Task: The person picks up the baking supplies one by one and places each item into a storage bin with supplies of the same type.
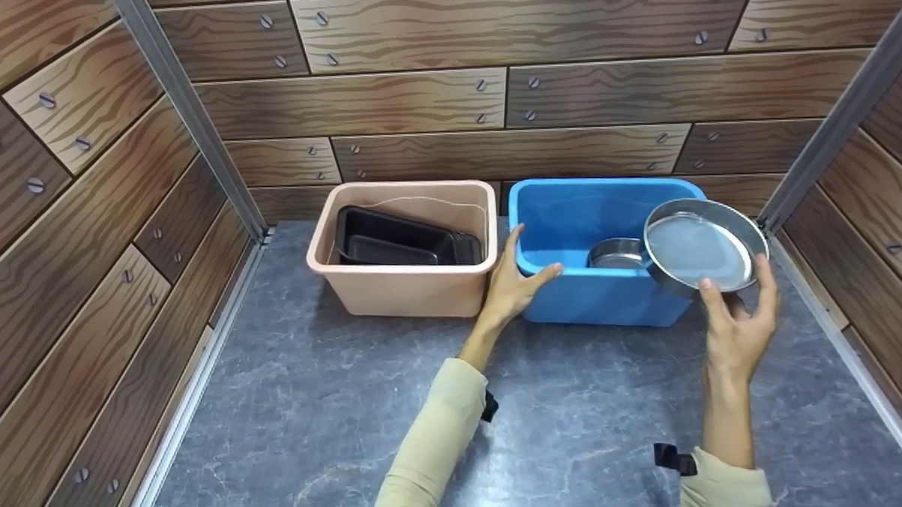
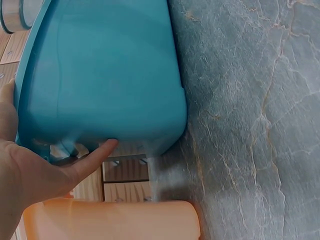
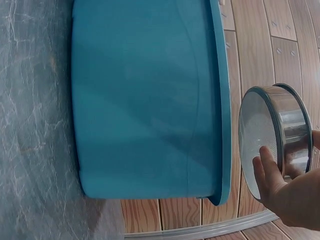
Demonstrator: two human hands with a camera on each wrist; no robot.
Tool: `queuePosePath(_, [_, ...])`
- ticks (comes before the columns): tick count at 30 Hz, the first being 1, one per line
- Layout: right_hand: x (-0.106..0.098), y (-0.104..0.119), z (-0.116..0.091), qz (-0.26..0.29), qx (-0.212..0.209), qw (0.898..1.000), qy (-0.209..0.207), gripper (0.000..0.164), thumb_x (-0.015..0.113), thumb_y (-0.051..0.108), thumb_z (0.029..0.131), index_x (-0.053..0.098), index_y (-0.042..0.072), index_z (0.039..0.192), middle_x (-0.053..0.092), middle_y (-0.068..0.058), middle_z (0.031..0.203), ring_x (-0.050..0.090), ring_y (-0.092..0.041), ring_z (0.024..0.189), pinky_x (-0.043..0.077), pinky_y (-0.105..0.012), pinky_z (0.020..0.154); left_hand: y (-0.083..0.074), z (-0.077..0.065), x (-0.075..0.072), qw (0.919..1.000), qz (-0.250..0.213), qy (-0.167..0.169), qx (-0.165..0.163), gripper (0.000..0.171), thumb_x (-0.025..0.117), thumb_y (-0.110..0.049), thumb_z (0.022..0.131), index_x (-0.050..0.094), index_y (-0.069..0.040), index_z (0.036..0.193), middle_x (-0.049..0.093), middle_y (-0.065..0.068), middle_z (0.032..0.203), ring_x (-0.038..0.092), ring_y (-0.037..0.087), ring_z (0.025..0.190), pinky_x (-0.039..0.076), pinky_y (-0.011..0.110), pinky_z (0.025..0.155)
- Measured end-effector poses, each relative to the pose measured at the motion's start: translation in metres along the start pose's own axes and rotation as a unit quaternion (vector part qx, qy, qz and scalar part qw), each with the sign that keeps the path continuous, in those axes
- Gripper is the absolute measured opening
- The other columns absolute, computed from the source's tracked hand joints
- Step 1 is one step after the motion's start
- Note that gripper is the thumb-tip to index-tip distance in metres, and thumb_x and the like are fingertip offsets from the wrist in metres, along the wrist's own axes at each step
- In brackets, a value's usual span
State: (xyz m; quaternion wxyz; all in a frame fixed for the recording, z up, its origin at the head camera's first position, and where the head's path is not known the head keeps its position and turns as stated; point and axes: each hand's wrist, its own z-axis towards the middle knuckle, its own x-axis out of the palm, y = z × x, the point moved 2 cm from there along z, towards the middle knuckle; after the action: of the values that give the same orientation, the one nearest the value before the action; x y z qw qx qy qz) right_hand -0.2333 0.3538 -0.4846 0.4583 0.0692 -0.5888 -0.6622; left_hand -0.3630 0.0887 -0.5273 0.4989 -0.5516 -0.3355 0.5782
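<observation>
My right hand (image 1: 741, 331) holds a round metal sieve (image 1: 695, 251) by its near side, thumb on the rim and fingers around the wall. The sieve is tilted over the right front corner of a blue bin (image 1: 592, 296); its fine mesh shows in the right wrist view. My left hand (image 1: 514, 282) holds that bin's left front corner, the thumb over the front rim and fingers along the left side. Inside the blue bin lies a smaller round metal piece (image 1: 616, 248), partly hidden by the front wall and the sieve.
A peach bin (image 1: 412, 293) stands just left of the blue one, holding dark rectangular pans (image 1: 391, 240) and a thin pale cord. Wood-patterned walls (image 1: 411, 94) enclose the grey marbled table (image 1: 325, 414) behind and on both sides.
</observation>
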Motion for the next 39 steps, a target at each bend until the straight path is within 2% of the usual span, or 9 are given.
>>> queuePosePath(3, [0.002,-0.003,0.002,-0.013,-0.005,1.0,-0.001,0.076,0.076,-0.012,0.082,0.051,0.004,0.152,0.039,-0.013,0.153,0.043,-0.043,0.14,0.045,-0.036,0.113,0.0,0.0,0.0,1.0,0.002,0.0,0.004,0.102,0.085,-0.047,0.085,0.026,-0.029,0.166,0.034,0.006,0.168,0.036,0.027,0.152,0.035,0.048,0.121])
queuePosePath(9, [0.008,-0.007,0.006,-0.03,0.005,1.0,0.001,0.075,0.078,-0.008,0.083,0.052,0.006,0.152,0.04,-0.011,0.153,0.045,-0.046,0.137,0.049,-0.028,0.105,-0.001,0.0,0.0,1.0,0.008,-0.003,0.005,0.101,0.085,-0.045,0.086,0.026,-0.029,0.166,0.035,0.006,0.168,0.036,0.025,0.152,0.034,0.044,0.121])
queuePosePath(14, [0.014,-0.01,0.008,-0.031,0.002,0.999,0.009,0.075,0.079,-0.007,0.084,0.052,0.006,0.152,0.04,-0.011,0.152,0.048,-0.044,0.134,0.05,-0.027,0.103,-0.001,0.001,0.0,1.0,0.007,-0.004,0.002,0.102,0.085,-0.046,0.085,0.026,-0.029,0.166,0.034,0.006,0.168,0.036,0.027,0.152,0.034,0.046,0.122])
queuePosePath(21, [0.018,-0.018,0.009,-0.053,0.001,0.998,0.027,0.075,0.079,-0.004,0.085,0.05,0.005,0.153,0.039,-0.012,0.153,0.045,-0.044,0.138,0.048,-0.031,0.109,0.0,0.001,0.0,1.0,0.003,-0.003,0.007,0.102,0.085,-0.045,0.085,0.026,-0.026,0.166,0.034,0.007,0.168,0.036,0.027,0.152,0.034,0.047,0.121])
queuePosePath(24, [0.021,-0.022,0.011,-0.074,0.002,0.997,0.034,0.075,0.079,-0.002,0.086,0.049,0.005,0.154,0.04,-0.012,0.153,0.046,-0.044,0.137,0.049,-0.03,0.107,0.0,0.0,-0.001,1.0,0.002,-0.003,0.007,0.101,0.085,-0.045,0.086,0.026,-0.026,0.166,0.034,0.008,0.168,0.036,0.027,0.152,0.034,0.046,0.122])
queuePosePath(30, [0.026,-0.031,0.014,-0.112,0.006,0.992,0.051,0.075,0.079,0.001,0.088,0.047,0.006,0.155,0.039,-0.01,0.156,0.044,-0.043,0.139,0.046,-0.036,0.111,0.0,0.0,0.0,1.0,0.002,-0.006,0.005,0.102,0.085,-0.046,0.085,0.027,-0.027,0.166,0.035,0.008,0.167,0.037,0.027,0.151,0.034,0.046,0.121])
queuePosePath(35, [0.028,-0.033,0.015,-0.126,0.017,0.99,0.062,0.076,0.079,0.005,0.089,0.046,0.009,0.157,0.037,-0.008,0.158,0.044,-0.041,0.139,0.047,-0.03,0.106,0.001,0.0,0.0,1.0,0.003,-0.007,-0.001,0.101,0.086,-0.047,0.084,0.027,-0.031,0.165,0.036,0.005,0.167,0.038,0.025,0.151,0.035,0.045,0.121])
queuePosePath(39, [0.031,-0.031,0.017,-0.143,0.025,0.987,0.065,0.077,0.079,0.007,0.09,0.044,0.01,0.158,0.035,-0.01,0.16,0.041,-0.042,0.143,0.043,-0.036,0.114,0.001,0.001,0.0,1.0,0.004,-0.005,-0.001,0.101,0.085,-0.048,0.084,0.026,-0.033,0.165,0.035,0.005,0.167,0.037,0.025,0.151,0.035,0.045,0.121])
